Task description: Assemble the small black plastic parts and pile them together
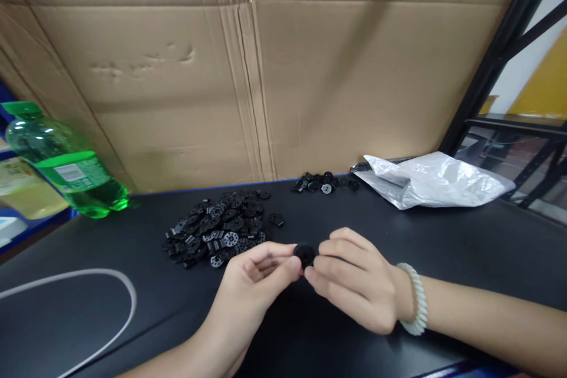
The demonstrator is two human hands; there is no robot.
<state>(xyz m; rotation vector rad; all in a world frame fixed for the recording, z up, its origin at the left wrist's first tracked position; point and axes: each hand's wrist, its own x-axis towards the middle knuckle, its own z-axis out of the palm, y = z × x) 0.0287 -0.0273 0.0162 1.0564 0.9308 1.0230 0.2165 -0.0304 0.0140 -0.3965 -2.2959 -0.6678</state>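
A small round black plastic part (304,254) is held up between my two hands over the dark table. My left hand (261,274) pinches its left side between thumb and fingers. From the right, the fingertips of my right hand (354,280) close on its other edge; a pale beaded bracelet (414,299) circles that wrist. Just beyond my left hand lies a large heap of black disc-like parts (221,227), some with rings of holes. One loose black part (276,220) rests beside the heap. Fingers partly cover the held piece, so its details are hidden.
A smaller group of black parts (325,182) lies at the table's back edge, left of a silvery plastic bag (436,180). A green bottle (73,165) leans at the left. A grey cable (128,286) loops across the left front. A cardboard wall (177,88) stands behind.
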